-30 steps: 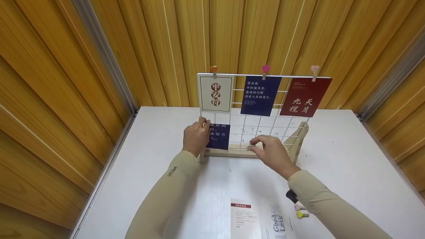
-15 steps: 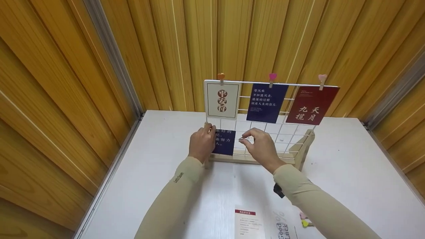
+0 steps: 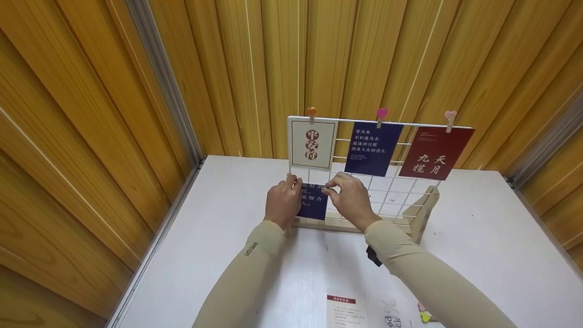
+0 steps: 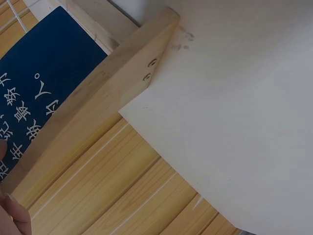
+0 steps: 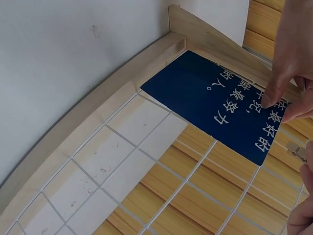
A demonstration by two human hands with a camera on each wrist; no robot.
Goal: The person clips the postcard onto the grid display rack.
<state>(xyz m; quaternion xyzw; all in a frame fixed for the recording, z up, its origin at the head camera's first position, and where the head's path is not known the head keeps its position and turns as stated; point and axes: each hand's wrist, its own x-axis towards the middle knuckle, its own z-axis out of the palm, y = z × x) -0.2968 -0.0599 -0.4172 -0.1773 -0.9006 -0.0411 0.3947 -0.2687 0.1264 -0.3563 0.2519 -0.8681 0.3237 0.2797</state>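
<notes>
My left hand [image 3: 283, 202] holds a dark blue card [image 3: 312, 210] with white lettering against the lower left of a white wire grid [image 5: 186, 182]. Its thumb lies on the printed face, as the right wrist view shows. My right hand [image 3: 350, 198] is at the card's upper right corner, pinching a small clip [image 5: 295, 151]. In the right wrist view the clip is just off the card's top edge. Only fingertips of the left hand [image 4: 13, 218] show in the left wrist view, beside the card [image 4: 51, 54].
A wooden stand [image 3: 424, 216] carries the grid. Heart-topped clips hold a cream card [image 3: 298, 150], a blue card [image 3: 371, 165] and a red card [image 3: 432, 146] along its top. Nearer me lie a printed card [image 3: 346, 314] and more clips [image 3: 425, 316].
My right hand has moved left with the clip, from the grid's lower middle to the card's upper right corner. The left hand keeps holding the card in place. The head view has shifted slightly.
</notes>
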